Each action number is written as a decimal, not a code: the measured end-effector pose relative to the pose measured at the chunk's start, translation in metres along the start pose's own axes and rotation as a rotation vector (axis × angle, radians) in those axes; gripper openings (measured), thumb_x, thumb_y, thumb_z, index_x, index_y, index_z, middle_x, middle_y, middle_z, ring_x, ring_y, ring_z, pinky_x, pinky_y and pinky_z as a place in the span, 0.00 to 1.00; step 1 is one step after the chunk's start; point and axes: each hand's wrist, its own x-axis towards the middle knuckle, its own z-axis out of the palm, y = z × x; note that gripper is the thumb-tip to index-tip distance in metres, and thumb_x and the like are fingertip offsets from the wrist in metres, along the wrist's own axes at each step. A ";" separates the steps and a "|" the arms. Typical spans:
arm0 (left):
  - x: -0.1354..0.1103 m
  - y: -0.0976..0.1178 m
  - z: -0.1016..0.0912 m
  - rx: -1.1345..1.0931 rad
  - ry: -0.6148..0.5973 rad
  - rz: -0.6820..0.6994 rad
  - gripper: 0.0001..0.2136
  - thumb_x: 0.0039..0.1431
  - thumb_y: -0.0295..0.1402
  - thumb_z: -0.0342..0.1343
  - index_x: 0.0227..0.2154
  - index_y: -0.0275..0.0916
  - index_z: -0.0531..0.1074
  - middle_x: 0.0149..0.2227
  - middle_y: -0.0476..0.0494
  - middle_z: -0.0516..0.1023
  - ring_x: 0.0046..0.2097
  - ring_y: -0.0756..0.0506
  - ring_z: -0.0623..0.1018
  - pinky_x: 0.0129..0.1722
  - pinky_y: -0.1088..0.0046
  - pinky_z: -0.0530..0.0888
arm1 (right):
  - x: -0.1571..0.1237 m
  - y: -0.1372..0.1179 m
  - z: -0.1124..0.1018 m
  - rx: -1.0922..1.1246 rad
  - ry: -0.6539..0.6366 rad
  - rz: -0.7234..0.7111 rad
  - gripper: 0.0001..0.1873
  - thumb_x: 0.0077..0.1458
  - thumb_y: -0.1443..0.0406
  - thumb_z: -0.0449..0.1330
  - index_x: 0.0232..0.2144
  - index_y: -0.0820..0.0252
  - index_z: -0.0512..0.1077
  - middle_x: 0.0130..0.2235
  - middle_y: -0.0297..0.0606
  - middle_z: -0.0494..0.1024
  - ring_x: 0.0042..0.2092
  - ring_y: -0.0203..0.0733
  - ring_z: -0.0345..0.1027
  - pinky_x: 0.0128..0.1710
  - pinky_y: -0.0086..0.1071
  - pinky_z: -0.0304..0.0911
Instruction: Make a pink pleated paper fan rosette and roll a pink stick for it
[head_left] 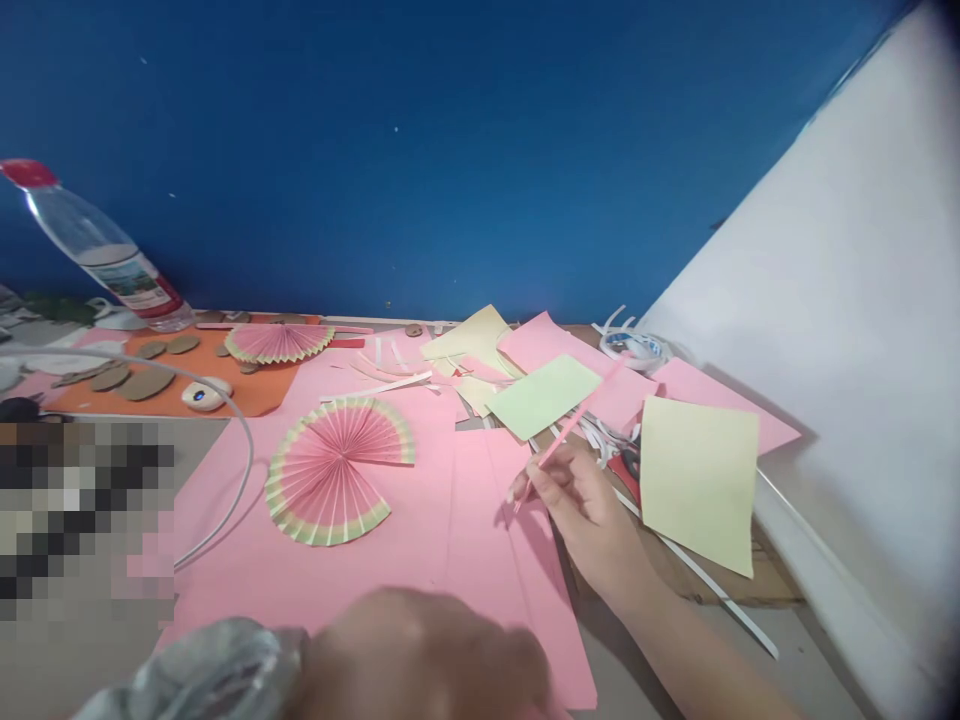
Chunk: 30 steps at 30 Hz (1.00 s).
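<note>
My right hand [577, 495] pinches a narrow pink paper strip [574, 420] between thumb and fingers, over the large pink paper sheet [315, 590]. The strip slants up and to the right. Low in the view, my left hand [427, 655] is close to the camera and blurred, so its fingers cannot be made out. A pleated paper fan [307, 480], pink with a green and pale yellow rim, lies spread on the sheet to the left of my right hand, with a wedge open on its right side. Neither hand touches it.
Behind lies a smaller pleated fan [281, 342] by an orange sheet [262, 395] with cardboard discs. A bottle [127, 265] stands at the left. Green paper [547, 392], yellow paper [697, 480], a tape roll [636, 350] and red-handled scissors [626, 475] lie right. A cable [246, 440] curves at left.
</note>
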 end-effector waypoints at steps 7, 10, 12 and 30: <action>0.000 -0.061 -0.046 1.021 0.360 -0.108 0.32 0.53 0.52 0.51 0.54 0.33 0.66 0.56 0.31 0.68 0.59 0.29 0.62 0.55 0.45 0.61 | -0.006 -0.019 0.001 -0.670 -0.237 0.013 0.11 0.64 0.63 0.45 0.30 0.56 0.61 0.26 0.30 0.67 0.29 0.38 0.61 0.27 0.31 0.53; -0.011 -0.109 -0.051 1.099 0.435 -0.190 0.43 0.52 0.57 0.47 0.62 0.26 0.51 0.63 0.25 0.54 0.64 0.29 0.51 0.58 0.46 0.55 | -0.007 -0.017 0.003 -0.867 -0.300 -0.065 0.11 0.64 0.66 0.45 0.30 0.57 0.64 0.30 0.33 0.70 0.33 0.40 0.63 0.31 0.33 0.54; -0.014 -0.123 -0.049 1.065 0.427 -0.223 0.44 0.54 0.56 0.45 0.64 0.28 0.42 0.65 0.27 0.47 0.65 0.30 0.46 0.59 0.46 0.54 | -0.007 -0.011 0.004 -0.968 -0.318 -0.148 0.11 0.63 0.69 0.46 0.31 0.58 0.65 0.33 0.35 0.71 0.34 0.41 0.63 0.33 0.34 0.55; 0.000 -0.093 -0.009 0.841 0.353 -0.290 0.34 0.62 0.46 0.42 0.63 0.27 0.45 0.66 0.33 0.46 0.66 0.34 0.40 0.60 0.48 0.55 | -0.004 -0.001 -0.005 -1.038 -0.245 -0.275 0.17 0.53 0.81 0.47 0.32 0.56 0.67 0.35 0.36 0.68 0.33 0.39 0.63 0.28 0.29 0.55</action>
